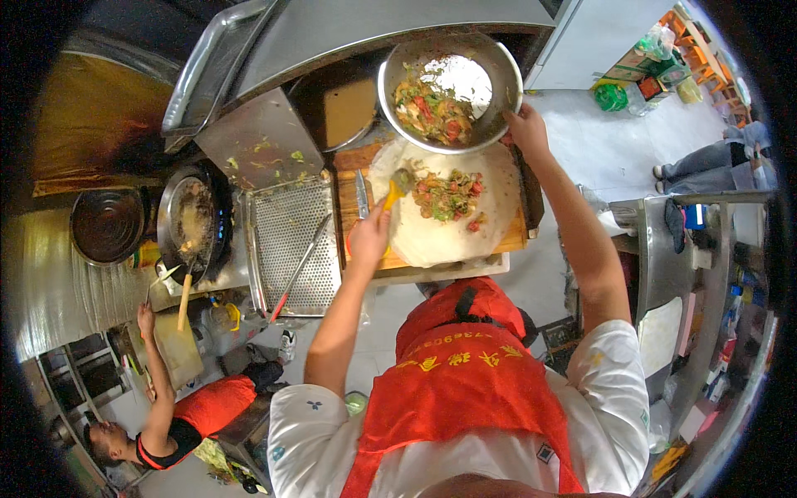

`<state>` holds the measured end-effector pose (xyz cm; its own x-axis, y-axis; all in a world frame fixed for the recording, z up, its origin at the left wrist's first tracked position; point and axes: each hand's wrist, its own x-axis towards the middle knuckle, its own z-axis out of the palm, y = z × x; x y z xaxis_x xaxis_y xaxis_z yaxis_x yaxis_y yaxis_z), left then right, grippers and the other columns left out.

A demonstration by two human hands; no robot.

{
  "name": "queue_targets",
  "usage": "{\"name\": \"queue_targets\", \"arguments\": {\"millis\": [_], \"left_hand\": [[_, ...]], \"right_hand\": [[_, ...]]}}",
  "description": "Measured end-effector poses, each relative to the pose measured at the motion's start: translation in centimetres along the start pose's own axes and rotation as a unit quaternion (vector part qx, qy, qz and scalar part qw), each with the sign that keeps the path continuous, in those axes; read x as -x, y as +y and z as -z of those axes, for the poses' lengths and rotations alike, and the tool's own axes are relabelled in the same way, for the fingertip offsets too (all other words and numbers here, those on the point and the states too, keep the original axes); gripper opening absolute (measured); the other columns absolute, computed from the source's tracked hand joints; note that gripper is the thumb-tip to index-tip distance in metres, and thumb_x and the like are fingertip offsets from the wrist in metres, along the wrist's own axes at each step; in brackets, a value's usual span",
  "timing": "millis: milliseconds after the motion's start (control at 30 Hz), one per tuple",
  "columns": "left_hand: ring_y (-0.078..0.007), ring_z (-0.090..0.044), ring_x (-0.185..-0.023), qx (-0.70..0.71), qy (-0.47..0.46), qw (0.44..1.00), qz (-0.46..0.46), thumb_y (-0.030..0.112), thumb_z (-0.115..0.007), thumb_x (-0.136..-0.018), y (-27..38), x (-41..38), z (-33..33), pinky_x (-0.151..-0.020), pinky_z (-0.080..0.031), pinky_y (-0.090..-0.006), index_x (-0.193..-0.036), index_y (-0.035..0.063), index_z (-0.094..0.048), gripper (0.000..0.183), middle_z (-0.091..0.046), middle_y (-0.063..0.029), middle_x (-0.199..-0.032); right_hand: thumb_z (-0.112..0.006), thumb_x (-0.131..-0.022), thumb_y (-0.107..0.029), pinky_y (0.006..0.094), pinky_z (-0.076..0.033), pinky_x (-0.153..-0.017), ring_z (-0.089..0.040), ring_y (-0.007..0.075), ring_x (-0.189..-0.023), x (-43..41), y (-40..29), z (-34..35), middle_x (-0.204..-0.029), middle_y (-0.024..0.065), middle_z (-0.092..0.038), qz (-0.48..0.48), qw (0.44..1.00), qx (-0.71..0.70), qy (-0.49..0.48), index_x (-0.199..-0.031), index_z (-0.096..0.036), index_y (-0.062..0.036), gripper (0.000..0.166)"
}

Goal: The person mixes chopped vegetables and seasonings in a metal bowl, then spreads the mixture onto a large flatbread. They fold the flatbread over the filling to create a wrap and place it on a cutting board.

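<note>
My left hand (372, 235) grips the yellow handle of a spoon (398, 187), whose bowl is over a large round flatbread (429, 246). A heap of chopped filling (445, 196) with red and green pieces lies on the bread. With my right hand (528, 131) I hold the rim of a steel bowl (498, 106), which is tilted above the bread's far edge and has more filling (429, 112) in it. The bread rests on a wooden board (348, 163). A knife or scissors blade (361, 193) lies left of the bread.
Left of the board are a perforated metal tray (292, 236) and tongs (302, 267) with a red handle. A frying pan (190, 218) with food stands farther left, where a co-worker (205, 404) in a red apron reaches with a utensil. Metal shelving (716, 249) stands at right.
</note>
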<state>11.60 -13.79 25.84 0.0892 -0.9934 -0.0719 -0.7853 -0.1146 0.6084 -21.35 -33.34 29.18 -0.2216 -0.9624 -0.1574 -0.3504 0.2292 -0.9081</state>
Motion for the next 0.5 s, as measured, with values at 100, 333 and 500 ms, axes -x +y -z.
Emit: {"name": "queue_targets", "arguments": {"millis": [100, 333, 500], "left_hand": [[-0.0362, -0.063, -0.064, -0.016, 0.012, 1.000, -0.002, 0.030, -0.048, -0.095, 0.2, 0.3, -2.3, -0.059, -0.049, -0.0427, -0.125, 0.0111, -0.058, 0.037, -0.063, -0.0222, -0.073], [-0.0336, -0.061, -0.056, -0.118, 0.063, 0.991, 0.029, 0.025, -0.053, -0.092, 1.7, 1.2, -3.3, -0.053, -0.049, -0.0425, -0.121, 0.0120, -0.061, 0.032, -0.065, -0.0171, -0.072], [-0.0323, -0.061, -0.057, -0.145, 0.069, 0.987, -0.015, 0.021, -0.056, -0.091, 2.4, 0.2, -3.6, -0.052, -0.048, -0.0406, -0.121, 0.0083, -0.061, 0.032, -0.064, -0.0174, -0.072]], "right_hand": [[-0.065, -0.080, -0.027, 0.0366, -0.052, -0.060, -0.066, 0.0265, -0.066, -6.4, 0.4, -2.0, -0.075, 0.0152, -0.065, 0.070, 0.986, 0.124, -0.081, -0.085, -0.066, -0.0019, 0.025], [-0.075, -0.071, -0.020, 0.0360, -0.054, -0.061, -0.068, 0.0242, -0.073, -8.5, -4.9, -7.2, -0.078, 0.0086, -0.068, -0.130, 0.981, 0.095, -0.112, -0.082, -0.067, -0.0054, 0.020], [-0.064, -0.084, -0.025, 0.0335, -0.055, -0.055, -0.067, 0.0239, -0.061, -12.1, 2.5, -8.9, -0.068, 0.0117, -0.067, -0.080, 0.993, 0.048, -0.069, -0.092, -0.062, -0.0015, 0.025]]}}
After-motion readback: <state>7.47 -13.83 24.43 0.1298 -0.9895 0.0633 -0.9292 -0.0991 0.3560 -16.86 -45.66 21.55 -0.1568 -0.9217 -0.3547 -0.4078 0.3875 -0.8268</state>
